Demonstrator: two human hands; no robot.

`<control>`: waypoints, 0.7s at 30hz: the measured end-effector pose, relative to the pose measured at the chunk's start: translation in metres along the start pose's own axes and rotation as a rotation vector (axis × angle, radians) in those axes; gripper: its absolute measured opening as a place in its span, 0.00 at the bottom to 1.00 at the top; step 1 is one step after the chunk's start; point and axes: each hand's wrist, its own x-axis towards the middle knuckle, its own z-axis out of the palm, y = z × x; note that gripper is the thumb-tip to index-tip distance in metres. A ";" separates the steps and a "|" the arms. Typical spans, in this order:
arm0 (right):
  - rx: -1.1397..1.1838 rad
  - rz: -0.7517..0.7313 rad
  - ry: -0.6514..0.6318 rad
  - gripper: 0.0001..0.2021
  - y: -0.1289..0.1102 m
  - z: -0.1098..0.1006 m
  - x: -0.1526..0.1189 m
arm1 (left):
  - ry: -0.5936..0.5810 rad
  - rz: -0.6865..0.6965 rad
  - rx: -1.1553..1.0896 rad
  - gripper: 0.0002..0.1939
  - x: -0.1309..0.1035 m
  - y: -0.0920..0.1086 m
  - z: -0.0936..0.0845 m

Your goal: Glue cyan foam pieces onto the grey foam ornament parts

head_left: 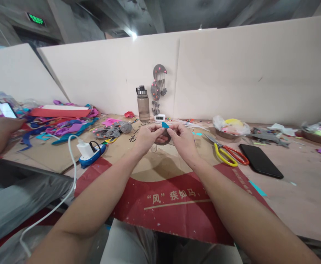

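Frame centre: your left hand (pixel 148 136) and right hand (pixel 183 141) are pinching small teal pointed felt-like piece (pixel 165 125), not yet releasing; remaining work unclear.

Capped bottle (pixel 143 109) before white panels (pixel 105 73), black phone (pixel 261 160) lying flat, lit green sign (pixel 36 19)

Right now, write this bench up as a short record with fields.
Left hand: pinching a small blue piece
Right hand: at the same piece, opposite the left
Scissors: yellow and red handles, lying beside a black phone
Bottle: upright, next to a grey ornament
Power strip: blue, with a white plug
Co-worker's hand: far left, near a lit phone
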 end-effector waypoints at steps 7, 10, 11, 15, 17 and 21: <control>-0.082 0.136 -0.171 0.21 0.010 0.002 0.000 | 0.166 0.078 -0.086 0.10 0.018 -0.005 -0.022; -0.212 0.167 -0.312 0.09 0.010 -0.001 -0.001 | 0.262 0.130 -0.143 0.08 0.024 -0.002 -0.032; -0.247 0.162 -0.354 0.06 0.009 -0.003 -0.001 | 0.305 0.152 -0.169 0.07 0.025 -0.001 -0.036; -0.356 0.172 -0.492 0.09 0.002 -0.014 0.001 | 0.469 0.238 -0.338 0.04 0.032 0.005 -0.056; -0.430 0.176 -0.523 0.11 0.000 -0.020 0.004 | 0.511 0.226 -0.460 0.04 0.037 0.006 -0.067; -0.610 0.116 -0.302 0.13 -0.002 -0.032 0.011 | 0.612 0.080 -0.673 0.08 0.046 0.004 -0.085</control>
